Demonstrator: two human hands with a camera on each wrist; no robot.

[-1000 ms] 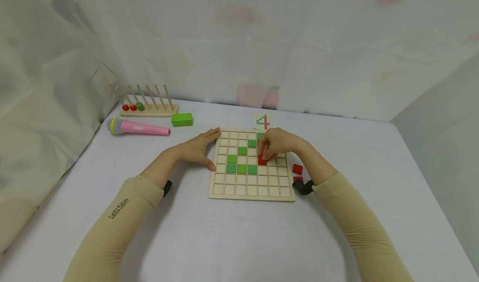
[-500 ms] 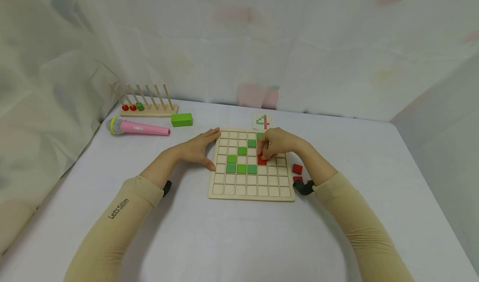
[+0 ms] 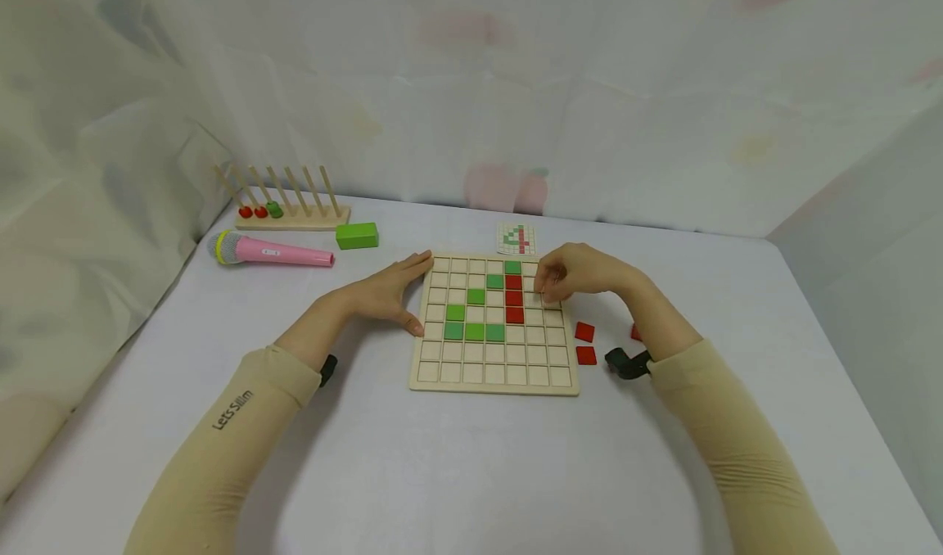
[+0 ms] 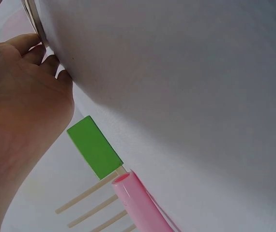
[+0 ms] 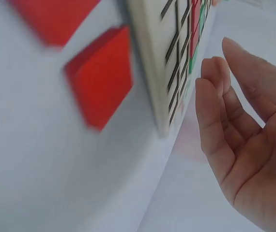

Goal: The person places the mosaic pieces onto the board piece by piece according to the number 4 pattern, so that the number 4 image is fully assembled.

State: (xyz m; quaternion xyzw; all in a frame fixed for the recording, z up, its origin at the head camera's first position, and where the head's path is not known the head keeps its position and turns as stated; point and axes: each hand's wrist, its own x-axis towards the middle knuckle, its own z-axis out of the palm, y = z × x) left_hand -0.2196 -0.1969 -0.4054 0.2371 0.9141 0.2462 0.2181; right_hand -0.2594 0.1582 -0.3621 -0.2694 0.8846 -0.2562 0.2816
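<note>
A pale wooden grid board (image 3: 495, 373) lies on the table, with several green tiles (image 3: 475, 331) in its cells. In one column three red tiles (image 3: 514, 299) sit in a line beneath a green one. My left hand (image 3: 383, 293) rests with spread fingers along the board's left edge, thumb and fingertips at the rim. Over the board's right side hovers my right hand (image 3: 582, 272); in the right wrist view its fingers are loosely bent, thumb apart from them, nothing between. Beside the board's right edge lie loose red tiles (image 5: 101, 77), one of them partly behind the right wrist.
Behind the board lies a small pattern card (image 3: 517, 239) with green and red squares. At the back left stand a wooden peg rack (image 3: 295, 222) with red and green beads, a green block (image 3: 357, 236) and a pink toy microphone (image 3: 283, 251). A curtain-like cloth hangs behind the table.
My right hand has let go of the red tile, which stays in its cell, and moved right, uncovering the red column. The left hand has stayed at the board's edge.
</note>
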